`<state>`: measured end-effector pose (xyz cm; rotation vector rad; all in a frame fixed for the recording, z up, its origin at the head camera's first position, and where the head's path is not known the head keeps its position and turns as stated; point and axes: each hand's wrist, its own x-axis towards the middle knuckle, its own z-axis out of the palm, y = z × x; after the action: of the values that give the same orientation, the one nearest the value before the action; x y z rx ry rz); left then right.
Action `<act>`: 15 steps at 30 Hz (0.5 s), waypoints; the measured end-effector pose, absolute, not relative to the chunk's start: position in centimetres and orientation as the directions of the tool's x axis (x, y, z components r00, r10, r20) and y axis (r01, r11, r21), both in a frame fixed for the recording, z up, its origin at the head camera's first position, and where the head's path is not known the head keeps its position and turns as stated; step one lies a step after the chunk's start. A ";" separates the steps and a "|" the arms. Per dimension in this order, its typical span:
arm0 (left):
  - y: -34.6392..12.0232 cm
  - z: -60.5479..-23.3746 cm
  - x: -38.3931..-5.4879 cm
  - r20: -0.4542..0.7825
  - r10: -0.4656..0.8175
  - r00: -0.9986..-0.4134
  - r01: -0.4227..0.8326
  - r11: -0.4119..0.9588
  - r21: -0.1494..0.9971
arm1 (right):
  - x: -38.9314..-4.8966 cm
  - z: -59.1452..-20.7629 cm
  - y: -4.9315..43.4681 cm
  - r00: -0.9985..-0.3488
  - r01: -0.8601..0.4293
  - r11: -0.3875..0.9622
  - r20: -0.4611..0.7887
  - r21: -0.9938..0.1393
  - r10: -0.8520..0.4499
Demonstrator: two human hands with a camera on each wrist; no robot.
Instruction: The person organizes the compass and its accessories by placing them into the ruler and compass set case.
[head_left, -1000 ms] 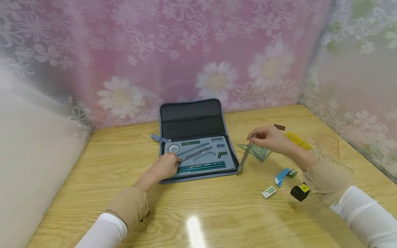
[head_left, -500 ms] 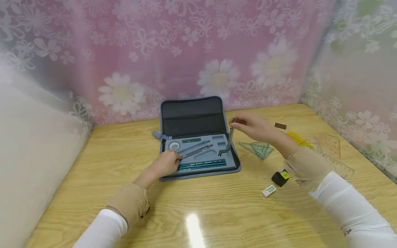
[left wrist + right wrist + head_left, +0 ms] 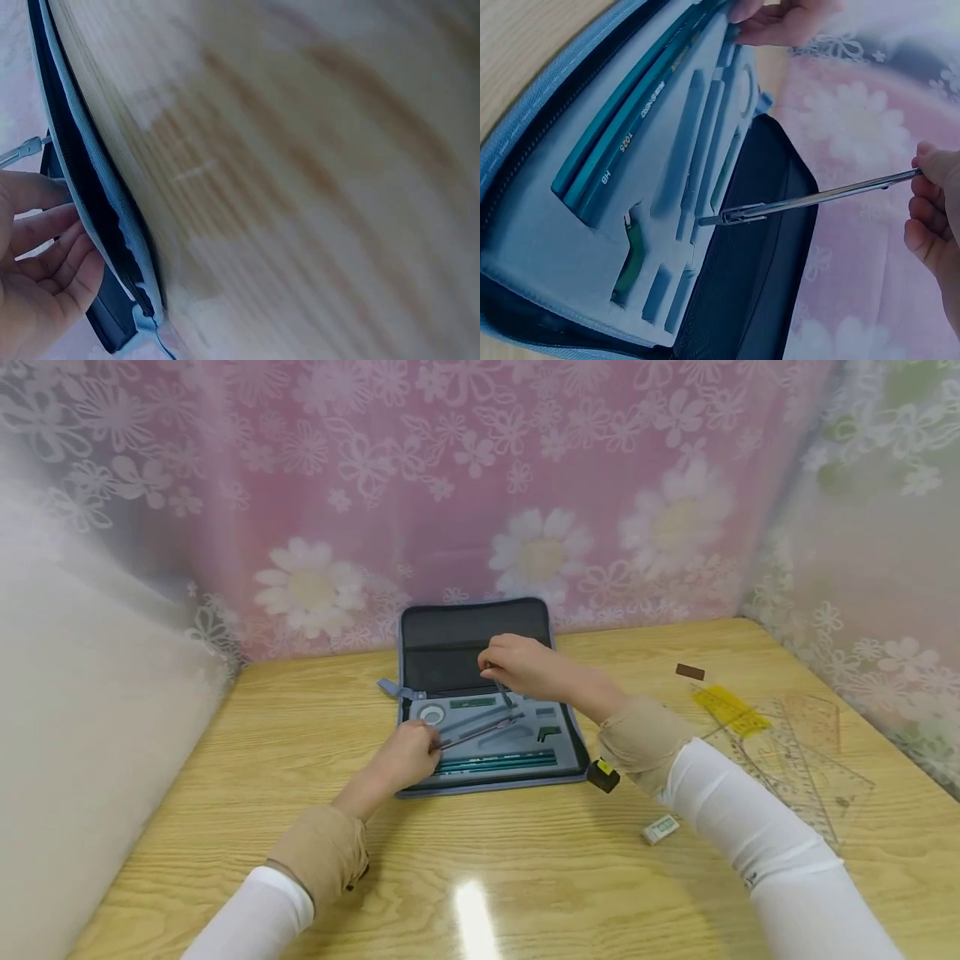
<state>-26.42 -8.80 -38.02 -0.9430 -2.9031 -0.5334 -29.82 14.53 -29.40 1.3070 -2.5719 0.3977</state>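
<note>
My left hand [image 3: 408, 753] is at the left of the open zip case [image 3: 491, 790]. Its curled fingers pinch the near end of a slim metal drawing tool [image 3: 480, 732], which slants across the grey tray. In the left wrist view the fingers reach over the case's zipped edge. My right hand [image 3: 521, 664] holds a metal compass [image 3: 817, 196] by one end, above the back of the tray; the compass's other end points down towards the slots. Green pencils [image 3: 630, 120], a white ring [image 3: 431, 716] and a green bent piece [image 3: 631, 262] sit in the tray.
Right of the case lie a white eraser [image 3: 661, 829], a yellow template [image 3: 731, 710], clear drawing rulers [image 3: 806, 777] and a brown strip [image 3: 690, 672]. My right forearm crosses over the table's right half. A flowered curtain [image 3: 450, 485] hangs behind.
My right hand has carried the compass leftward, from beside the case's right edge to above the tray. The left hand keeps its place on the slim tool.
</note>
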 end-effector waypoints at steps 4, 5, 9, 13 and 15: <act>-9.2 -38.1 -26.6 0.114 0.538 -0.835 0.544 0.777 0.316 | -29.9 -29.6 13.8 -0.581 -0.811 0.575 0.268 -0.108 -0.769; -9.4 -38.2 -26.6 0.103 0.532 -0.840 0.534 0.782 0.320 | -29.9 -29.7 13.5 -0.584 -0.809 0.578 0.253 -0.105 -0.771; -9.8 -38.2 -27.0 0.065 0.501 -0.863 0.489 0.795 0.360 | -30.1 -30.0 12.4 -0.600 -0.800 0.585 0.198 -0.132 -0.776; -10.1 -38.1 -27.5 0.030 0.458 -0.888 0.425 0.796 0.431 | -30.4 -31.0 11.1 -0.621 -0.783 0.592 0.168 -0.192 -0.766; -10.3 -38.1 -27.6 0.020 0.434 -0.901 0.392 0.794 0.465 | -30.6 -31.8 10.6 -0.635 -0.769 0.606 0.145 -0.202 -0.758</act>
<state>-27.61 -10.31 -38.05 -0.7059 -3.0583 -0.7608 -30.58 10.64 -31.84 1.3209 -2.7748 0.3826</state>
